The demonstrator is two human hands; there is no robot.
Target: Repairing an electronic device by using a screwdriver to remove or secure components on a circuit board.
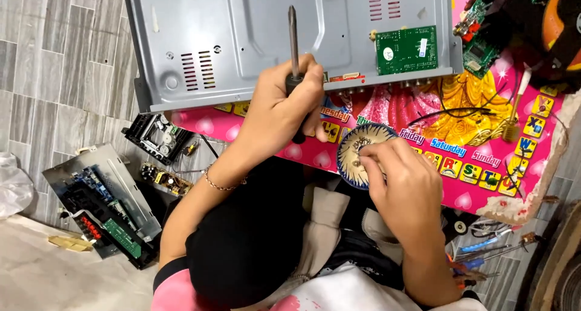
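Observation:
My left hand (pixel 279 111) grips a screwdriver (pixel 294 51) by its dark handle, the metal shaft pointing up over a grey metal device casing (pixel 254 39). My right hand (pixel 402 181) reaches into a small patterned bowl (pixel 357 143) on the pink table (pixel 448 117), fingertips pinched over something small that I cannot make out. A green circuit board (pixel 405 49) sits at the casing's right end. A thin bracelet circles my left wrist.
Another green board (pixel 481 39) and black wires (pixel 466 111) lie at the table's upper right. On the tiled floor to the left sit an opened electronics chassis (pixel 103 208), a disc drive mechanism (pixel 156 137) and a small board (pixel 166 179). Hand tools (pixel 490 250) lie lower right.

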